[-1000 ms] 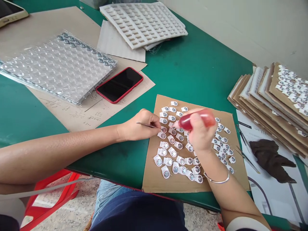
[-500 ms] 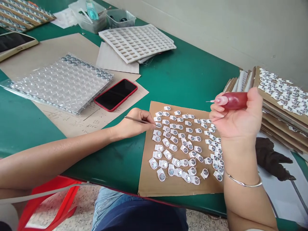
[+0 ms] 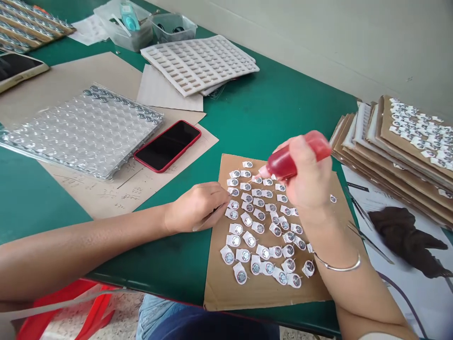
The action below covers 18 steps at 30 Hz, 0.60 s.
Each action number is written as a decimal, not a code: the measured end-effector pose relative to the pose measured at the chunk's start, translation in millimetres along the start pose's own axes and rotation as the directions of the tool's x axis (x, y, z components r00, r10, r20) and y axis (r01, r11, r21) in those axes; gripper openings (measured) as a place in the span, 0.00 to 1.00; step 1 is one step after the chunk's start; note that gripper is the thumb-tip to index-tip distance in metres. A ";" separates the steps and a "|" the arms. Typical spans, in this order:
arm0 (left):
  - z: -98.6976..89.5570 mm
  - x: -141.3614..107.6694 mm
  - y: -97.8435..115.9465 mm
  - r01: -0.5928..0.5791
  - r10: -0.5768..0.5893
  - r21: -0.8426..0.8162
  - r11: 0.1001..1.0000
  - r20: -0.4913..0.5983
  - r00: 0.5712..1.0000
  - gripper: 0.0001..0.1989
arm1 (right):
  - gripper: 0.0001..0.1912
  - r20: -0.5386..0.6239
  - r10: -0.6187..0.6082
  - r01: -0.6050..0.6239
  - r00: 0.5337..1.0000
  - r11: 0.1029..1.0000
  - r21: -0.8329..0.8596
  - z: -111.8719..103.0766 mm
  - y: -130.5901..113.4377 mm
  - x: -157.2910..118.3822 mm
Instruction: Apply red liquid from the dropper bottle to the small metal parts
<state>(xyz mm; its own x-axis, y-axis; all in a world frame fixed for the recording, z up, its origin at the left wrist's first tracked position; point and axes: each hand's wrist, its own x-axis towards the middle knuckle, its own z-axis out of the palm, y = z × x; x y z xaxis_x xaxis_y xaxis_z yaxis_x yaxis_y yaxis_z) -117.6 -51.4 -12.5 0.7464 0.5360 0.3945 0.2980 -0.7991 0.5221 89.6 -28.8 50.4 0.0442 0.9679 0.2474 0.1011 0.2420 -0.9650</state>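
My left hand (image 3: 200, 205) is closed round metal tweezers (image 3: 209, 218) at the left edge of a brown cardboard sheet (image 3: 244, 295). Rows of small round silver parts with white tabs (image 3: 240, 274) lie on the sheet. A red squeeze bottle (image 3: 283, 163) is gripped in my right hand (image 3: 309, 177), somewhat blurred, over the sheet's upper part. The bottle's pale nozzle points left and down, close to the upper rows. Whether its tip touches a part cannot be told. The tweezers' tips are near the leftmost column, partly hidden by my fingers.
A red-cased phone (image 3: 168, 146) and a clear blister tray (image 3: 88, 132) lie left; a white slotted tray (image 3: 201, 63) sits behind. Stacked cardboard sheets (image 3: 399, 160), a dark cloth (image 3: 406, 236) and more tweezers (image 3: 370, 242) are at right. Plastic tubs (image 3: 175, 30) stand at the back.
My right hand has moved left and down with the red bottle, from a raised position to just over the parts. My left hand's grip on the tweezers has turned, and their rear end now points down.
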 end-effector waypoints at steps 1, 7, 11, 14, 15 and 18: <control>0.7 -0.1 0.2 -0.013 0.013 0.008 1.000 0.004 1.000 0.07 | 0.13 0.024 -0.002 0.003 1.000 1.000 -0.025 4.4 3.0 -0.6; 3.2 2.9 0.8 -0.056 0.056 0.000 0.998 -0.023 0.998 0.07 | 0.11 0.089 -0.012 0.019 0.996 0.996 -0.083 15.7 23.6 4.9; 7.3 0.0 -2.5 -0.064 0.064 -0.004 0.998 -0.009 0.998 0.07 | 0.10 0.072 -0.025 0.032 0.997 0.995 -0.093 15.6 32.0 5.5; 11.1 -2.6 -5.2 -0.064 0.064 0.029 0.998 0.009 0.998 0.07 | 0.11 0.044 -0.014 0.018 0.999 0.996 -0.091 14.1 32.4 2.8; 12.3 -3.4 -5.8 -0.067 0.067 0.043 0.997 0.013 0.998 0.07 | 0.11 0.036 0.000 0.003 0.999 0.996 -0.087 13.8 32.0 1.9; 15.7 -5.3 -6.3 -0.081 0.080 0.094 0.992 0.015 0.997 0.05 | 0.11 0.038 0.038 -0.035 0.999 0.997 -0.076 14.5 30.8 0.0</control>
<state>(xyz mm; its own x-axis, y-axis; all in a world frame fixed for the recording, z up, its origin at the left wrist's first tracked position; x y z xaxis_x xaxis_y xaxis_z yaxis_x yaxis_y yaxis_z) -114.1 -53.4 -29.7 0.7767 0.4664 0.4233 0.2914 -0.8619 0.4150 78.3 -20.4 19.5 0.0103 0.9782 0.2074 0.1746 0.2025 -0.9636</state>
